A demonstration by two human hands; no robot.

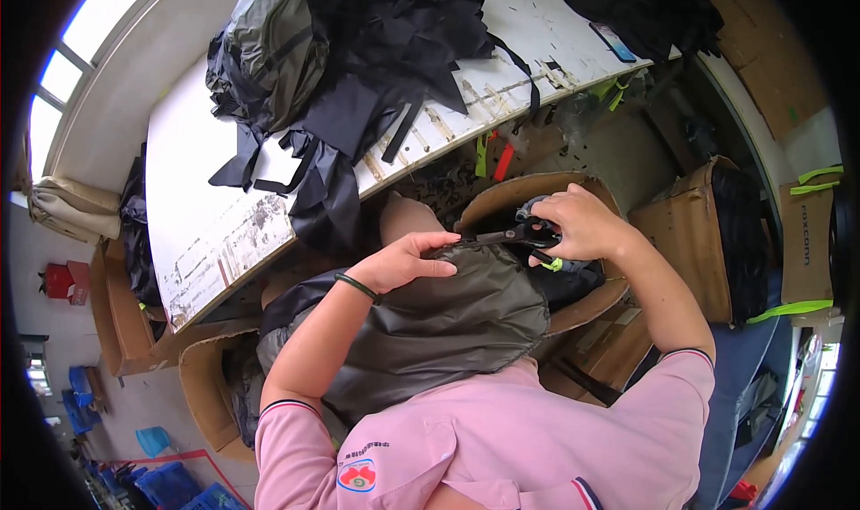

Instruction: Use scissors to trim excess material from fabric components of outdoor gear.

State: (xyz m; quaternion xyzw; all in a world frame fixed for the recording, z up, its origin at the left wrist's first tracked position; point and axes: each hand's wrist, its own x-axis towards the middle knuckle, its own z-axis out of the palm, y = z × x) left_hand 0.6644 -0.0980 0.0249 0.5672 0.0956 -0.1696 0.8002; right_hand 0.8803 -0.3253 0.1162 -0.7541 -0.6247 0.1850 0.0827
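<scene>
A dark olive-grey fabric piece (448, 322) lies over my lap and chest. My left hand (408, 261) pinches its upper edge, thumb and fingers closed on the cloth. My right hand (582, 223) grips black scissors (511, 236) whose blades point left toward the fabric edge held by my left hand. A small bright green tag (554, 264) shows just under my right hand. A green band circles my left wrist.
A white worktable (206, 214) ahead carries a heap of black and olive fabric pieces (349, 53). Open cardboard boxes stand around my knees: one (502, 196) below my hands, another (690, 232) to the right, more at the left (125, 322). Blue crates sit lower left.
</scene>
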